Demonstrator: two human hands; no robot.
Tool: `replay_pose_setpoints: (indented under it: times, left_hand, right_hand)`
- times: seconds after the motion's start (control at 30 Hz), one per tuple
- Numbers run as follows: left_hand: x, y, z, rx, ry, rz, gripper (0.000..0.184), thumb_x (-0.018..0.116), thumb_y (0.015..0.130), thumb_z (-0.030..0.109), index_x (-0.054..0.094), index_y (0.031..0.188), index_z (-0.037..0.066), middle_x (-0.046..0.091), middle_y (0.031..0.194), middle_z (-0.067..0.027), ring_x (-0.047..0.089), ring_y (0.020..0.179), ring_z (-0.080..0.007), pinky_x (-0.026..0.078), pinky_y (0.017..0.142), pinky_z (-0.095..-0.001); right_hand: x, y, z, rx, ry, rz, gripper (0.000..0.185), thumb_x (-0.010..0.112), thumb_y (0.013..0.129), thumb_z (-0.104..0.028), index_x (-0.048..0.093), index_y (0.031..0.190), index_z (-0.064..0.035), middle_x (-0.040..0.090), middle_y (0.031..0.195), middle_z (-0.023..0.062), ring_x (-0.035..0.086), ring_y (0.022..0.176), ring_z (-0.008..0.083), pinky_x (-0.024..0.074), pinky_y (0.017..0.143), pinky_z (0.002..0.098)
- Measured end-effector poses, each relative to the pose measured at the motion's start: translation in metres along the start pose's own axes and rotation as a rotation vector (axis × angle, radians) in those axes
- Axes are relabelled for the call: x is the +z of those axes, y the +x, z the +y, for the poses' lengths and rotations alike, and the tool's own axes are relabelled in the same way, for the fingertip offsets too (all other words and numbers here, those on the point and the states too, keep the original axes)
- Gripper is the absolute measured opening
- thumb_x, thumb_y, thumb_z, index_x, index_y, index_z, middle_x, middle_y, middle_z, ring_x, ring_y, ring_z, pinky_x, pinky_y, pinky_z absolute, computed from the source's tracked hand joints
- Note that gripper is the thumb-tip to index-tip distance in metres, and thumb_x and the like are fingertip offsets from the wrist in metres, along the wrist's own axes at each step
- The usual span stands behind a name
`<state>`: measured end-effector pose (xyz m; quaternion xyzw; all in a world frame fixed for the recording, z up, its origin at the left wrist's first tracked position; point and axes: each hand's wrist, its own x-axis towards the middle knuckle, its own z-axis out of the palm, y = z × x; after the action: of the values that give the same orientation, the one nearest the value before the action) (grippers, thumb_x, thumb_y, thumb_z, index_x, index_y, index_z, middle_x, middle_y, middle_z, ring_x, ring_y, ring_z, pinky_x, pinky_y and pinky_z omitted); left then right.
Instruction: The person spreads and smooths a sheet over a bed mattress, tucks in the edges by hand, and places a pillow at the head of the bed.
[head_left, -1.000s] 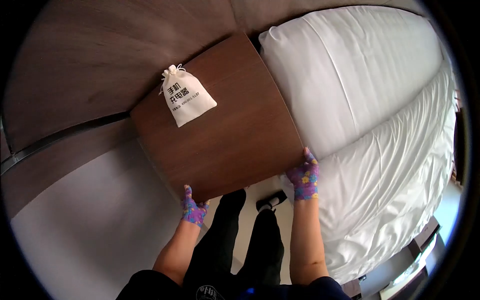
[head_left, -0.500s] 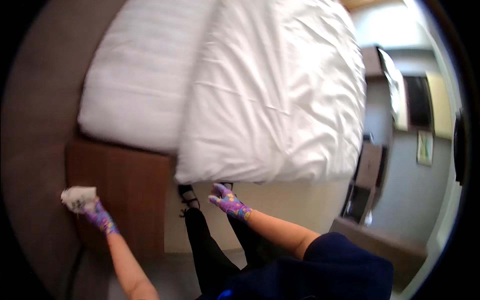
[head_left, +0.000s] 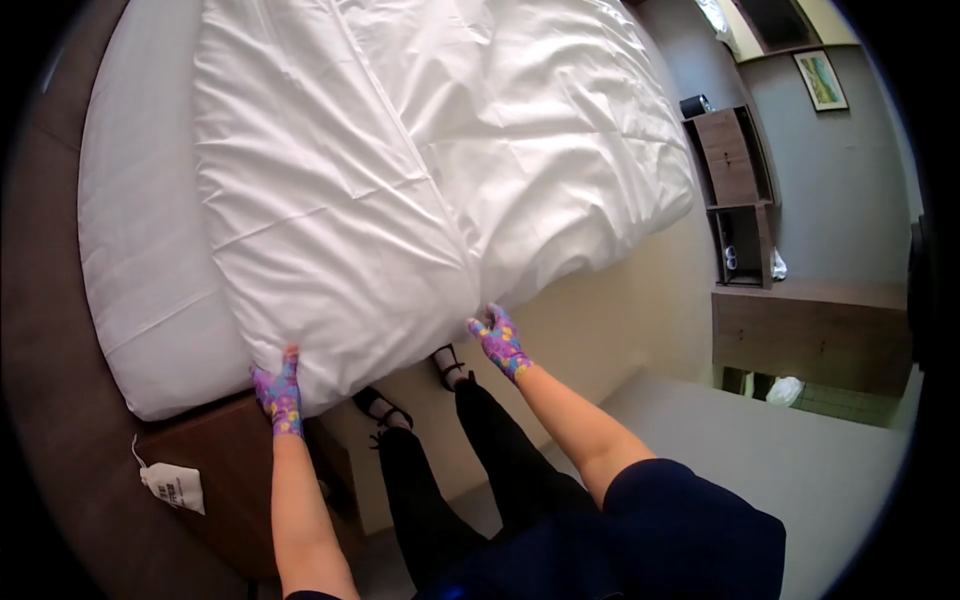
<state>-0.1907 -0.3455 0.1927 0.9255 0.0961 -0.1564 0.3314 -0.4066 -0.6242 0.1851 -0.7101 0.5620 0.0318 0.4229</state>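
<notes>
Step in hand, as judged: you are handling the near edge of the white duvet (head_left: 330,230), probably to arrange it over the white-covered mattress (head_left: 150,300). Your left hand (head_left: 280,395) is at the duvet's near corner, on the side toward the brown headboard (head_left: 50,200). Its thumb and the visible fingers stand apart; cannot tell whether cloth is pinched, as part of the hand is hidden. Your right hand (head_left: 503,345) is at the near edge, fingers spread, with no closed grip visible.

The next move, in my judgement, calls for a secure hold at both points and an even pull, so the corner does not skew.

Condition of duvet: white, slightly glossy, creased throughout, with a long ridge running to the near edge and loose folds bunched beyond it. It lies on the mattress, leaves a strip bare on the headboard side, and its edge overhangs the pale floor (head_left: 600,300). The wooden surface (head_left: 225,470) beside the bed bears a drawstring pouch (head_left: 175,487).
</notes>
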Motion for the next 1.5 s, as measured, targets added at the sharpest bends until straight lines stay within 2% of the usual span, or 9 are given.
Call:
replay_pose_setpoints:
  times: [0.2, 0.43, 0.57, 0.63, 0.8, 0.93, 1.2, 1.27, 1.5]
  left_hand:
    - [-0.055, 0.045, -0.037, -0.064, 0.11, 0.035, 0.048, 0.063, 0.068, 0.035, 0.054, 0.096, -0.003, 0.058, 0.093, -0.0172, 0.055, 0.086, -0.0291, 0.041, 0.075, -0.0349]
    - [-0.011, 0.009, -0.038, 0.068, 0.112, -0.179, 0.086, 0.072, 0.057, 0.037, 0.029, 0.117, -0.007, 0.04, 0.115, -0.0236, 0.041, 0.105, -0.0323, 0.033, 0.088, -0.0364]
    - [-0.011, 0.0, -0.048, 0.074, 0.375, -0.3, 0.087, 0.073, 0.054, 0.033, 0.028, 0.118, -0.006, 0.035, 0.116, -0.0217, 0.036, 0.108, -0.0326, 0.03, 0.091, -0.0366]
    - [-0.011, -0.021, -0.028, 0.051, 0.367, 0.019, 0.082, 0.071, 0.056, 0.034, 0.032, 0.116, -0.005, 0.036, 0.115, -0.0209, 0.038, 0.106, -0.0324, 0.031, 0.09, -0.0363]
    - [0.033, -0.091, 0.011, 0.462, 0.762, 0.119, 0.059, 0.07, 0.059, 0.029, 0.046, 0.106, 0.002, 0.046, 0.11, -0.0153, 0.044, 0.101, -0.0287, 0.036, 0.086, -0.0351]
    - [0.127, -0.156, 0.123, 0.61, 0.494, -0.482, 0.048, 0.069, 0.062, 0.029, 0.048, 0.097, 0.002, 0.047, 0.101, -0.0164, 0.046, 0.093, -0.033, 0.038, 0.08, -0.039]
    - [0.262, -0.15, 0.199, 1.186, 0.697, -0.409, 0.043, 0.068, 0.062, 0.025, 0.049, 0.095, 0.003, 0.049, 0.094, -0.0139, 0.048, 0.085, -0.0285, 0.04, 0.074, -0.0359]
    - [0.269, -0.135, 0.195, 0.803, 0.607, -0.541, 0.029, 0.067, 0.064, 0.018, 0.051, 0.082, 0.001, 0.05, 0.076, -0.0093, 0.048, 0.068, -0.0213, 0.039, 0.063, -0.0312]
    - [0.269, -0.132, 0.195, 0.74, 0.592, -0.661, 0.018, 0.064, 0.067, 0.012, 0.052, 0.075, 0.0, 0.049, 0.061, -0.0014, 0.042, 0.055, -0.0097, 0.036, 0.055, -0.0233]
  right_hand:
    - [-0.01, -0.005, 0.036, 0.199, 0.163, -0.032, 0.061, 0.063, 0.069, -0.028, 0.037, 0.115, 0.0032, 0.045, 0.113, 0.0191, 0.044, 0.104, 0.0275, 0.0353, 0.087, 0.0335]
    - [-0.049, 0.033, 0.103, 0.418, 0.106, 0.021, 0.065, 0.057, 0.072, -0.04, 0.035, 0.118, 0.0019, 0.043, 0.115, 0.0207, 0.045, 0.102, 0.0251, 0.0388, 0.08, 0.0321]
    - [-0.083, 0.091, 0.131, 0.593, 0.726, 0.167, 0.048, 0.055, 0.073, -0.045, 0.047, 0.098, -0.0052, 0.048, 0.066, 0.0037, 0.039, 0.049, 0.0109, 0.0296, 0.041, 0.0214]
    - [-0.115, 0.127, 0.114, 0.589, 0.969, 0.168, 0.039, 0.059, 0.072, -0.041, 0.047, 0.084, -0.0058, 0.038, 0.055, -0.0022, 0.033, 0.043, 0.0076, 0.0273, 0.039, 0.0202]
    - [-0.151, 0.173, 0.121, 0.331, 0.39, 0.147, 0.037, 0.06, 0.073, -0.03, 0.047, 0.096, -0.005, 0.053, 0.077, 0.0052, 0.052, 0.07, 0.0146, 0.0394, 0.059, 0.0253]
    - [-0.158, 0.147, 0.185, 0.634, 0.835, -0.009, 0.045, 0.057, 0.074, -0.034, 0.042, 0.109, -0.0109, 0.053, 0.096, 0.0036, 0.05, 0.089, 0.0155, 0.0388, 0.069, 0.0302]
    - [-0.107, 0.185, 0.27, 0.687, 1.195, 0.028, 0.059, 0.053, 0.075, -0.043, 0.032, 0.122, -0.0157, 0.038, 0.121, 0.0033, 0.036, 0.111, 0.0192, 0.033, 0.084, 0.036]
    - [-0.093, 0.209, 0.279, 0.68, 1.269, 0.069, 0.059, 0.051, 0.076, -0.042, 0.029, 0.124, -0.0143, 0.036, 0.123, 0.004, 0.034, 0.113, 0.0207, 0.0312, 0.087, 0.0378]
    - [-0.031, 0.262, 0.293, 0.307, 1.66, 0.033, 0.052, 0.048, 0.081, -0.033, 0.03, 0.124, -0.0102, 0.038, 0.121, 0.0073, 0.034, 0.112, 0.0219, 0.0314, 0.088, 0.0329]
